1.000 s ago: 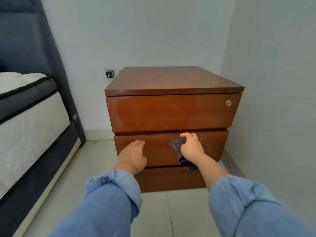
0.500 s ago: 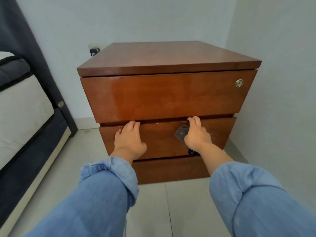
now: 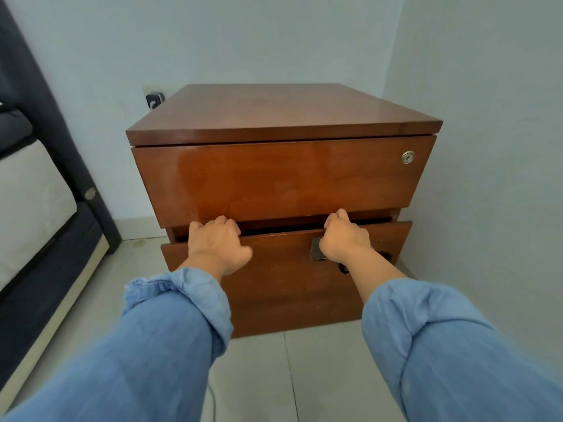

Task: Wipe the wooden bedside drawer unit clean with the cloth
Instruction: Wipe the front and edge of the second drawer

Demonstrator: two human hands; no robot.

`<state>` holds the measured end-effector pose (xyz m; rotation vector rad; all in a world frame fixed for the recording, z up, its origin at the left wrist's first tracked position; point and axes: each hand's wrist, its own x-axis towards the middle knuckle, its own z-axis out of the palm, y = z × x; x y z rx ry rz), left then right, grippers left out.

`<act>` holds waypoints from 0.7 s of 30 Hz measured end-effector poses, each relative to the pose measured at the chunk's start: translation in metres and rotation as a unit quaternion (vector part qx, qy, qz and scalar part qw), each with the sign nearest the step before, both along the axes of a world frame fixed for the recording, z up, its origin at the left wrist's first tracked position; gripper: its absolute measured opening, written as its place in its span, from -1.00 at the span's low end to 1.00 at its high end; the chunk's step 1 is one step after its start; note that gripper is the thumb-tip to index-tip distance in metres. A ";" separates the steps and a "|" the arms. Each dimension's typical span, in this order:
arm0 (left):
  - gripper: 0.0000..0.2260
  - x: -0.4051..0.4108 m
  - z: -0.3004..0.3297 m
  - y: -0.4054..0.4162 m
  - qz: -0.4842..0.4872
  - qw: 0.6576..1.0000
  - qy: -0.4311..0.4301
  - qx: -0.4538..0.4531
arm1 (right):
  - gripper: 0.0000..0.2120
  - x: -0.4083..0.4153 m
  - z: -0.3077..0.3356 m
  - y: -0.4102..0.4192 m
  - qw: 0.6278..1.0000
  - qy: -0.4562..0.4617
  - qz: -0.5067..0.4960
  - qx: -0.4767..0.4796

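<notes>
Left grip: the left hand is closed over the top edge of the middle drawer, fingers curled into the gap and out of sight, thumb on the front.
Right grip: the right hand is hooked over the same edge further right, and it also pins the cloth against the drawer front; the dark cloth shows just beside the palm and again below the wrist.
Task's thing: the wooden bedside drawer unit stands on the tiled floor in a corner, its back to the wall, with a bed to its left.
Step in hand: by my reading, drawing the middle drawer out, which stands slightly open, so that its edge and inside can be wiped.
Doing it well: pull evenly with both hands so the drawer does not skew; keep the cloth trapped under the palm so it does not drop; mind the fingers under the top drawer.
Drawers: three, counting the lowest front beneath the hands.
Hands: two.
Cloths: one.
Locks: one keyhole, top drawer, right.
Plugs: one wall plug behind the unit.
</notes>
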<state>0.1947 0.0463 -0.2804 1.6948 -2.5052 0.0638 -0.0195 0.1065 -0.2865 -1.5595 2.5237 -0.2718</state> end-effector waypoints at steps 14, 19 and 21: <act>-0.42 -0.047 -0.015 0.059 -0.113 0.992 0.016 -0.054 | -0.69 -0.043 0.015 0.045 0.939 -0.228 -0.058 -0.252; -0.36 -0.089 -0.021 0.071 -0.139 0.990 0.019 -0.013 | -0.70 -0.092 0.022 0.042 0.902 -0.230 -0.143 -0.338; -0.33 -0.096 -0.027 0.073 -0.124 0.991 0.037 -0.014 | -0.66 -0.110 0.015 0.041 0.896 -0.234 -0.184 -0.329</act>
